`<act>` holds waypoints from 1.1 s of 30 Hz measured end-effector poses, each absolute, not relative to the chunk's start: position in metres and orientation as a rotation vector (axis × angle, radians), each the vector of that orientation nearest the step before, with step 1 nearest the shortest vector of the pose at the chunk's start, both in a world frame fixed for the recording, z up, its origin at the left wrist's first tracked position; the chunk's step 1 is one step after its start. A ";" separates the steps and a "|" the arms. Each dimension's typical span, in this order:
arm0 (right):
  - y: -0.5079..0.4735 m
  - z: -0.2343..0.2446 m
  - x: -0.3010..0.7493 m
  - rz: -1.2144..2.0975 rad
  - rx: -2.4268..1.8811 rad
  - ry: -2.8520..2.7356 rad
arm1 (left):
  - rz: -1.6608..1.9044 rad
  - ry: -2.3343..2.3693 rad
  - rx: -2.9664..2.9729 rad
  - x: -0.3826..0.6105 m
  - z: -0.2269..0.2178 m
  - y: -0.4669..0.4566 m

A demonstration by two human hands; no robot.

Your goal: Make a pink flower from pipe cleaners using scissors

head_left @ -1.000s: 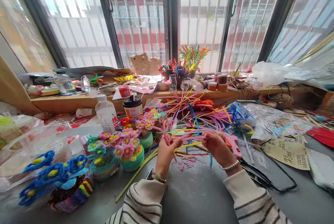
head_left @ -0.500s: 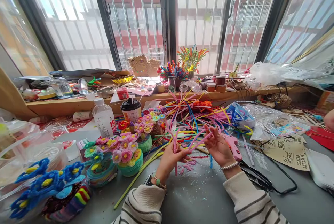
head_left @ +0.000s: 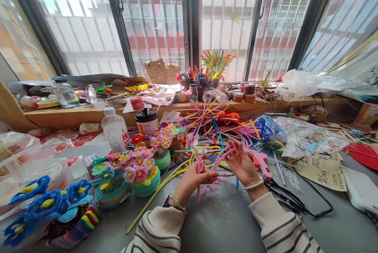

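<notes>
Pink pipe cleaners [head_left: 219, 160] are bent between my two hands above the grey table. My left hand [head_left: 191, 180] pinches them near their lower part, thumb pointing right, with one end hanging below the fist. Higher up on the right, my right hand [head_left: 244, 166] holds the far ends between thumb and fingertips, palm turned toward me. Pink fuzz scraps [head_left: 211, 186] and glitter lie under the hands. Just right of my right hand rests a pink glue gun [head_left: 265, 166]. Behind the hands spreads a heap of coloured pipe cleaners [head_left: 230, 121].
Pots of pipe-cleaner flowers [head_left: 144, 186] and blue flowers [head_left: 47, 205] crowd the left. A water bottle [head_left: 115, 131] and a lidded cup [head_left: 147, 122] stand behind them. On the right are a black cable [head_left: 321, 213], sandpaper [head_left: 327, 172] and a white device [head_left: 362, 190].
My right hand has shifted slightly left, closer to my left hand, with the pink pipe cleaners still held. Another person's hand at the right edge has gone from view.
</notes>
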State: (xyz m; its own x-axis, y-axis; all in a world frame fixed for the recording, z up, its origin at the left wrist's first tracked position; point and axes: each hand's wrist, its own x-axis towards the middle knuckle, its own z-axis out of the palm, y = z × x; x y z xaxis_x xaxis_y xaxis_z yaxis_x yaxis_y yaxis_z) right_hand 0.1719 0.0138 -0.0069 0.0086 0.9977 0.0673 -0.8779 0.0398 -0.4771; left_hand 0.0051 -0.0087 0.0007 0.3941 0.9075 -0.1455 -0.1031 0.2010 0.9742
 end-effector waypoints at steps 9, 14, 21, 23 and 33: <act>0.011 -0.007 0.170 1.574 -0.303 -0.517 | 0.843 0.939 1.180 0.005 0.002 -0.008; 0.005 0.000 0.169 1.652 -0.272 -0.522 | 0.853 0.884 1.172 0.005 0.001 -0.009; 0.007 0.001 0.174 1.588 -0.285 -0.398 | 0.884 0.919 1.247 0.005 0.006 -0.010; 0.008 0.000 0.177 1.549 -0.294 -0.356 | 0.914 0.923 1.251 0.005 0.005 -0.008; 0.009 -0.001 0.180 1.549 -0.249 -0.383 | 1.152 0.982 1.287 0.006 0.006 -0.009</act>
